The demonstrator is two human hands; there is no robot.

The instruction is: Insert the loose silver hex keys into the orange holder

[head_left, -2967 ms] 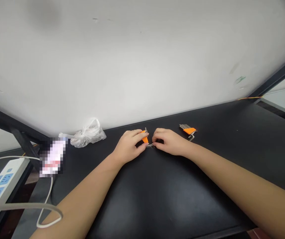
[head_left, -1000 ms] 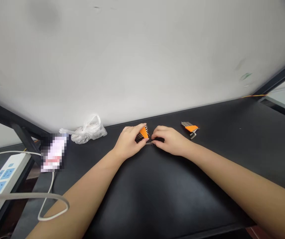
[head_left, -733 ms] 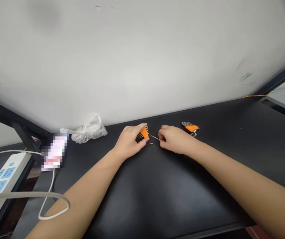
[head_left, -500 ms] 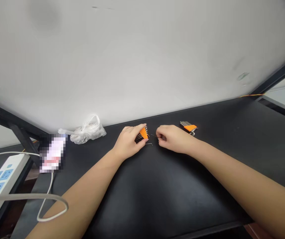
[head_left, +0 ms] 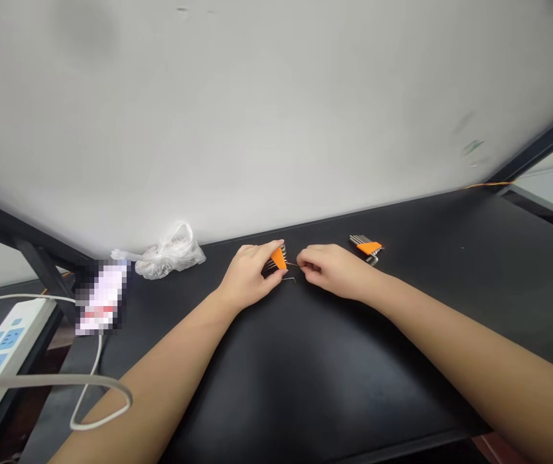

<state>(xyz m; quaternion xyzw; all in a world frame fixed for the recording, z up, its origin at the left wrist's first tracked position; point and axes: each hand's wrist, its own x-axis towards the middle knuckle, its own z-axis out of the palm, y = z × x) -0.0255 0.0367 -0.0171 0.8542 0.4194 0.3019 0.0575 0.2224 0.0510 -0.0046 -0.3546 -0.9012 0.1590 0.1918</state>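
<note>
Two bare hands work over a black worktop [head_left: 315,386] beneath a white wall [head_left: 276,109]. The left hand [head_left: 247,274] closes its grip around an orange-holdered hex key set [head_left: 279,259], fingers wrapped over the holder, with the steel keys fanned out at its far side. The right hand [head_left: 334,270] sits just beside it, fingertips pinched together on a thin hex key [head_left: 292,263], whose fine shaft spans the narrow gap back to the set; the shaft is too fine to tell whether its far end touches the set. A small hooked key end [head_left: 289,280] shows just below the left fingertips; whether it lies on the worktop or is held cannot be told. A second orange hex key set [head_left: 366,246] lies on the worktop just past the right hand's knuckles, near the back edge. Farther left are a crumpled clear plastic bag [head_left: 167,263] against the wall, a pixelated object [head_left: 100,299], and a white power strip [head_left: 10,341] with blue sockets and a white cable [head_left: 39,381].
</note>
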